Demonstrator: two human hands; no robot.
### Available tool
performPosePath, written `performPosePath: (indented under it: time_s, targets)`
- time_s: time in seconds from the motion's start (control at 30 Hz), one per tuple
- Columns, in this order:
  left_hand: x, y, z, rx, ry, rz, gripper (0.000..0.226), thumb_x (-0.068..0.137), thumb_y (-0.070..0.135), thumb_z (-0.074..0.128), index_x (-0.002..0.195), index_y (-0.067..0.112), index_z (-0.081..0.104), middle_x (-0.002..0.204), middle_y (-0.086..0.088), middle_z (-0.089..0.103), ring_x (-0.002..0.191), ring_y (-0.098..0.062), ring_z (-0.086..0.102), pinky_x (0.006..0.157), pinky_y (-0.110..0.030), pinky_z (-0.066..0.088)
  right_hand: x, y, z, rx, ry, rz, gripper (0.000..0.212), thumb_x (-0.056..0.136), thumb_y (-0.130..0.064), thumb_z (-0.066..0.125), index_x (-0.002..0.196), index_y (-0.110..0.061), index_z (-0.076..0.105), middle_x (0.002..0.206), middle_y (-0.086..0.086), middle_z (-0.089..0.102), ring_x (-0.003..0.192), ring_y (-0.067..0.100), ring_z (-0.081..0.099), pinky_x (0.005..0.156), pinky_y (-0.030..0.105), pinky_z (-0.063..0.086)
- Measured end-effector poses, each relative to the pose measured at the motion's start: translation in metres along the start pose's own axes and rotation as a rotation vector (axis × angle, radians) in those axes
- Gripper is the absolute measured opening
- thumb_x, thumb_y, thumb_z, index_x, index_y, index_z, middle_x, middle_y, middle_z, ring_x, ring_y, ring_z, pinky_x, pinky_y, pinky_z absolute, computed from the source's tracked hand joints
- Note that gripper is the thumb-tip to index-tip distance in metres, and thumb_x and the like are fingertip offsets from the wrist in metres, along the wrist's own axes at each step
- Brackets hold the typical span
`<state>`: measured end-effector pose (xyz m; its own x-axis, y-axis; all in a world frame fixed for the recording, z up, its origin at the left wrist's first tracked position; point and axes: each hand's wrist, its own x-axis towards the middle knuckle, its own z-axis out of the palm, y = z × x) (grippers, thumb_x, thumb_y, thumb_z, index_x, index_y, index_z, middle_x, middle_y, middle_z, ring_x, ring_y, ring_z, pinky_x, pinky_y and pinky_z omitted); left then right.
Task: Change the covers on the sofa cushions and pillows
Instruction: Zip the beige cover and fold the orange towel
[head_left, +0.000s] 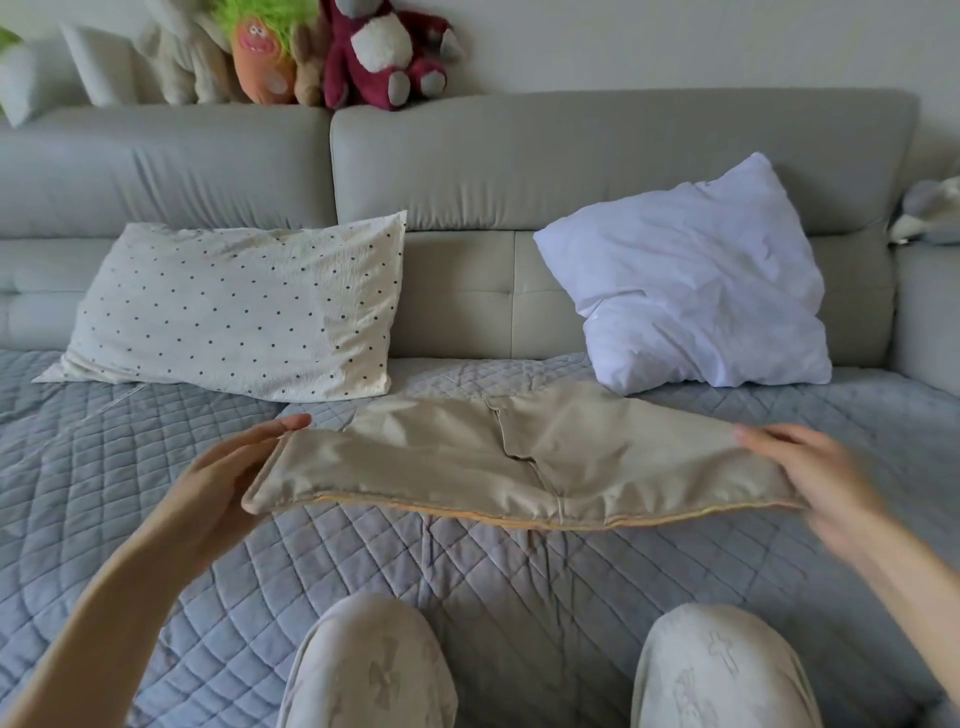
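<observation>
1. My knees (370, 670) are nearest, at the front edge of the sofa seat, over the quilted grey throw (156, 467) that covers it.
2. Just past them I hold the beige cover (519, 462) stretched flat above the throw. It is limp and empty, with no pillow inside. A slit runs across its upper face, probably the opening, and an orange edge shows along its near side.
3. My left hand (228, 467) grips the cover's left end, fingers on top; the thumb is hidden beneath the cloth.
4. My right hand (810, 467) holds the right end, fingers curled over the cloth. It is blurred, so I cannot judge how firm that grip is.
5. Farther back on the right, the white pillow (701, 280) leans against the sofa backrest (571, 166). It looks bare, so I judge it stripped and waiting to go into the beige cover.
6. Back left, the dotted pillow (234, 306) lies at the seat's rear edge, filled and cased. Whether that case is new or old I cannot tell.
7. Farthest, plush toys (384, 52) sit on top of the backrest.
8. My judgement: midway, with stuffing and closing left.
</observation>
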<state>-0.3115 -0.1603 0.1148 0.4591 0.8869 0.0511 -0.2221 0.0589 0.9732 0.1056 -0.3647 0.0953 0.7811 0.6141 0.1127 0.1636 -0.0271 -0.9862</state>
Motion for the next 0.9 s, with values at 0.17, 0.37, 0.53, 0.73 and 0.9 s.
performPosePath:
  time_s: [0.17,0.37,0.53,0.73,0.9]
  targets:
    - [-0.005,-0.010,0.004,0.498,-0.213,0.272,0.045,0.060,0.023,0.080,0.098,0.043,0.067,0.101,0.001,0.070,0.094,-0.013,0.065,0.076,-0.018,0.054,-0.009,-0.009,-0.009,0.719,-0.208,0.090,0.032,0.037,-0.020,0.083,0.067,-0.013,0.076,0.076,0.002,0.071,0.067,0.009,0.069,0.056,0.021,0.055]
    - [0.011,-0.041,-0.001,0.966,-0.034,0.494,0.041,0.075,0.003,0.070,0.075,0.043,0.067,0.097,0.008,0.055,0.085,0.001,0.059,0.071,-0.011,0.049,-0.020,-0.003,0.017,0.134,-0.313,-0.166,0.041,0.082,0.016,0.048,0.088,-0.017,0.072,0.090,0.004,0.071,0.084,0.003,0.067,0.079,0.023,0.055]
    - [0.012,-0.044,-0.003,0.815,-0.090,0.378,0.043,0.071,0.068,0.061,0.070,0.024,0.062,0.059,-0.007,0.058,0.051,-0.018,0.053,0.049,-0.027,0.041,-0.005,0.010,0.023,-0.296,-0.166,-0.270,0.015,0.092,-0.012,0.054,0.083,-0.023,0.059,0.089,-0.002,0.061,0.087,0.008,0.056,0.079,0.026,0.040]
    - [-0.006,-0.045,-0.020,0.729,-0.067,0.159,0.074,0.042,0.083,0.064,0.041,0.011,0.048,0.043,0.001,0.039,0.039,-0.006,0.035,0.038,-0.015,0.021,-0.022,0.017,0.000,-0.337,-0.347,-0.209,0.066,0.049,-0.090,0.052,0.070,-0.028,0.062,0.053,-0.003,0.054,0.048,0.002,0.047,0.045,0.015,0.031]
    - [0.012,-0.041,-0.022,0.669,0.156,0.285,0.083,0.069,0.072,0.055,0.059,-0.011,0.050,0.045,-0.001,0.044,0.041,-0.010,0.039,0.036,-0.026,0.025,-0.003,0.006,0.010,-0.263,-0.044,-0.321,0.020,0.087,-0.046,0.051,0.074,-0.034,0.060,0.055,0.000,0.055,0.049,0.005,0.046,0.044,0.013,0.030]
